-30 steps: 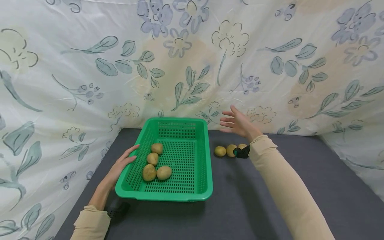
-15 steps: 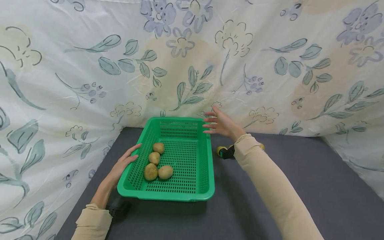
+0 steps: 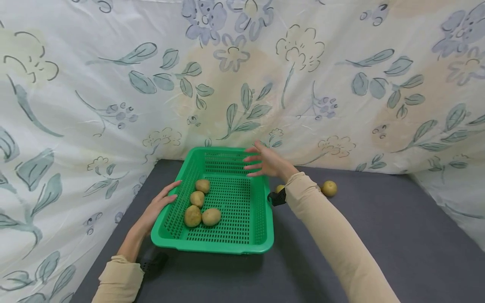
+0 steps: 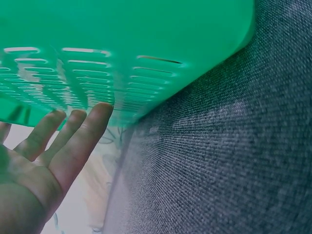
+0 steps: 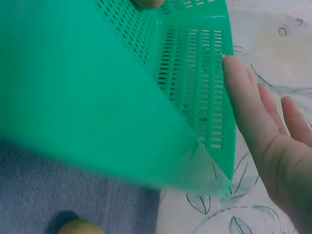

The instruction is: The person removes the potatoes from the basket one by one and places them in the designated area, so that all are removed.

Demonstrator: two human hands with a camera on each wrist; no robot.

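The right hand (image 3: pixel 268 162) has moved left to the far right corner of the basket (image 3: pixel 212 246). The step seems to be taking hold of it; next probably calls for closing those spread, empty fingers (contact is unclear). The left hand (image 3: pixel 154 209), fingers extended, lies along its left side.

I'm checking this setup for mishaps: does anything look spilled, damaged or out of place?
Nothing stands out: no spill or damage shows. Four round tan potatoes lie grouped in the green perforated plastic basket; yellower ones lie on the dark grey table beside it.
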